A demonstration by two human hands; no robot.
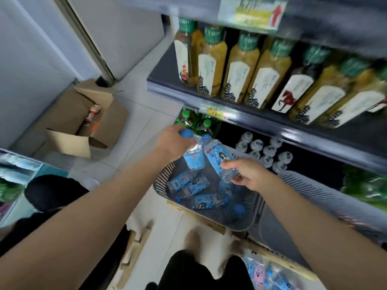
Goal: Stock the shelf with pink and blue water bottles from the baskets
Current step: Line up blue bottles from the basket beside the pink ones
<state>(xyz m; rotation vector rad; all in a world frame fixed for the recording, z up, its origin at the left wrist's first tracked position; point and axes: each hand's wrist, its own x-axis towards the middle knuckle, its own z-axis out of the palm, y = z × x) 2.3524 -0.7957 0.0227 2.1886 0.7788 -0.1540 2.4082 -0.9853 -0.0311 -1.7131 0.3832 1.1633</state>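
Left hand [172,143] grips one blue bottle [193,156] by its cap, right hand [249,173] pinches another blue bottle's [217,155] base, both above the basket [162,180].

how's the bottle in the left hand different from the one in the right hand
The left hand grips the left bottle at the cap end, so it hangs nearly upright; the right hand holds the right bottle near its base, tilted, cap pointing up-left. The left bottle's cap is partly covered by the hand; the right bottle's cap is bare. Both are clear with blue labels and blue caps, above the basket.
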